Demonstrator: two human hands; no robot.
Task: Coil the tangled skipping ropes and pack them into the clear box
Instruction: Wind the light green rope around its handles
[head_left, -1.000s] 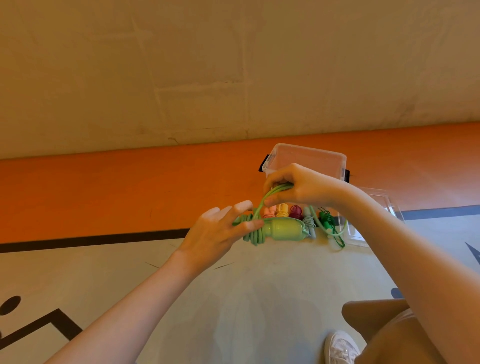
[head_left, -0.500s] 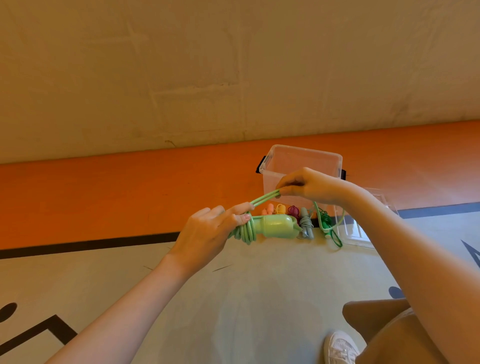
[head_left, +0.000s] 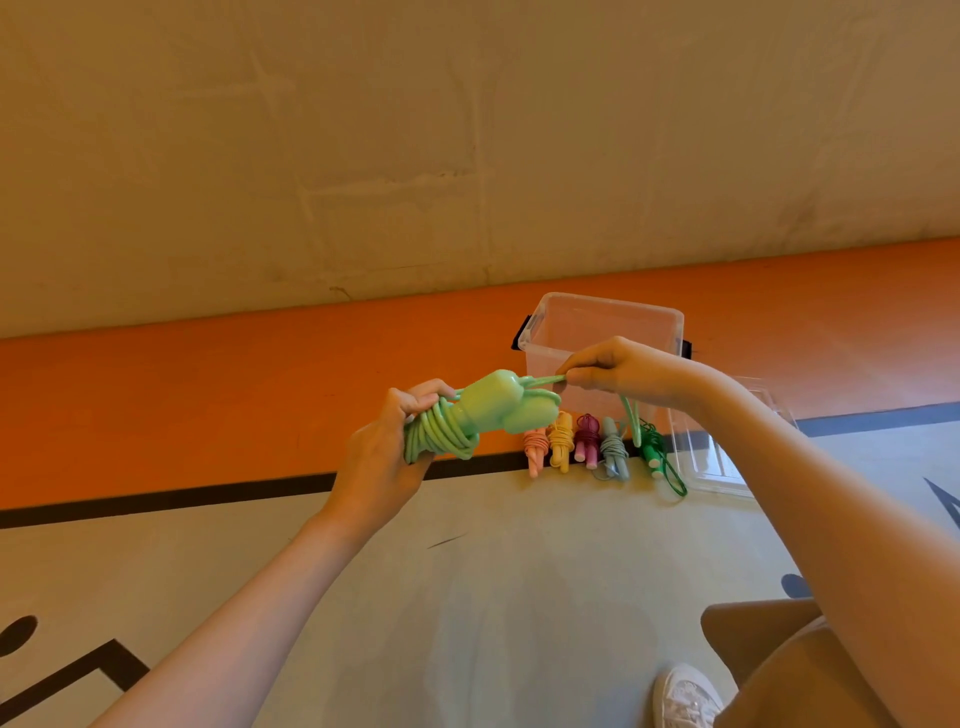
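Head view showed the light green rope had risen from the floor, in front of the clear box. Left hand gripped its coil; right hand pinched the loose cord taut, likely finishing the wrap. Nothing was packed yet.

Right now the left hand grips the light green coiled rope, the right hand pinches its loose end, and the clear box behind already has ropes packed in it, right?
Not quite. The head view shows the clear box with no ropes in it; the other coiled ropes lie on the floor in front. The left hand does grip the light green rope, and the right hand pinches its end.
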